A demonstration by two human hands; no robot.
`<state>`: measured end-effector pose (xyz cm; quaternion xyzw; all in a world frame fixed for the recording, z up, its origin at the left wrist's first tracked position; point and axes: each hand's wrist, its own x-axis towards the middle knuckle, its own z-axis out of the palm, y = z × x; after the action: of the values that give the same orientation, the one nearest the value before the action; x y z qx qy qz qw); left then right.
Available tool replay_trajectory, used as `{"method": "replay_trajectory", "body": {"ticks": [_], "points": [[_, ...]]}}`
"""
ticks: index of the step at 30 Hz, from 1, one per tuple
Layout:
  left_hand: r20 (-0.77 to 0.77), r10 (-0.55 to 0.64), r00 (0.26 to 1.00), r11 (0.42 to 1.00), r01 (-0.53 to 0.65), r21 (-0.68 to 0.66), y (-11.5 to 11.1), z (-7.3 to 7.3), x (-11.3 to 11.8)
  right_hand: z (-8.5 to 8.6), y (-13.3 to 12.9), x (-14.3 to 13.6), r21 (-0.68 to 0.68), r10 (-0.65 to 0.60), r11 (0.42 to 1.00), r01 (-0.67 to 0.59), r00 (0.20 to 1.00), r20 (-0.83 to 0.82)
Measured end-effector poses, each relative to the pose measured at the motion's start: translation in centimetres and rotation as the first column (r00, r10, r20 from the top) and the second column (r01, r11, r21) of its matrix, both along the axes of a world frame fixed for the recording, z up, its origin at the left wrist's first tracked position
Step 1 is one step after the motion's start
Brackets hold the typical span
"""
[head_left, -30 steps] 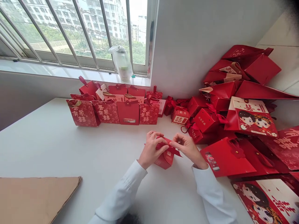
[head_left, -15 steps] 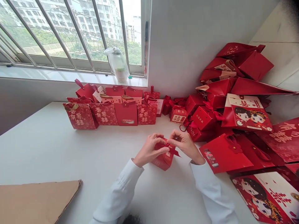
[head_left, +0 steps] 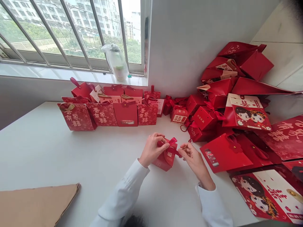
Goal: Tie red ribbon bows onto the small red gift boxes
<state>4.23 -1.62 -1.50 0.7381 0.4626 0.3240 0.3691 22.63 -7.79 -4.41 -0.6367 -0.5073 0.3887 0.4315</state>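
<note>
While the red box (head_left: 166,160) sits just below frame centre, I see left hand (head_left: 153,148) pinching its ribbon (head_left: 173,141) near the bow, right hand (head_left: 193,159) pinching one ribbon tail.

The box (head_left: 163,162) sits on the surface (head_left: 106,170); bags (head_left: 102,116) stand far left, boxes (head_left: 204,118) far right, cardboard (head_left: 35,205) near left.

left of held box (head_left: 163,162): open tabletop (head_left: 104,160) to cardboard (head_left: 35,205) | right: carton pile (head_left: 204,119) blocks | far side: bag row (head_left: 101,115)
</note>
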Motion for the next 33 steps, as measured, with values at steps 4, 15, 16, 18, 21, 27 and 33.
{"method": "replay_trajectory", "body": {"ticks": [4,15,16,18,21,27,33], "points": [[0.008,-0.004,1.000,1.000,0.004,0.003,0.0,-0.2,0.1,-0.9,-0.6,-1.3,0.045,-0.044,0.997,0.055,0.974,-0.222],[-0.006,-0.024,1.000,1.000,0.025,0.016,0.2,-0.2,0.0,0.7,-1.5,-3.8,0.100,-0.020,0.995,0.013,0.998,0.067],[-0.009,-0.026,1.000,1.000,0.026,0.011,0.2,-0.2,-0.1,0.8,-1.3,-3.9,0.110,-0.025,0.994,0.016,0.997,0.076],[-0.014,-0.028,1.000,1.000,0.028,0.000,0.2,-0.1,-0.1,0.9,-1.0,-4.1,0.118,-0.044,0.992,0.033,0.995,0.091],[-0.008,-0.026,1.000,1.000,0.026,-0.007,0.2,-0.1,-0.1,1.2,-0.9,-4.6,0.111,-0.092,0.991,0.075,0.982,0.166],[0.006,-0.020,1.000,1.000,0.020,0.005,-0.1,-0.4,0.2,1.7,-1.2,-5.9,0.151,-0.133,0.986,0.078,0.907,0.401],[0.021,0.054,0.998,0.998,-0.054,0.017,0.0,0.2,-0.3,2.3,-1.6,-5.7,0.125,-0.108,0.990,0.061,0.904,0.414]]}}
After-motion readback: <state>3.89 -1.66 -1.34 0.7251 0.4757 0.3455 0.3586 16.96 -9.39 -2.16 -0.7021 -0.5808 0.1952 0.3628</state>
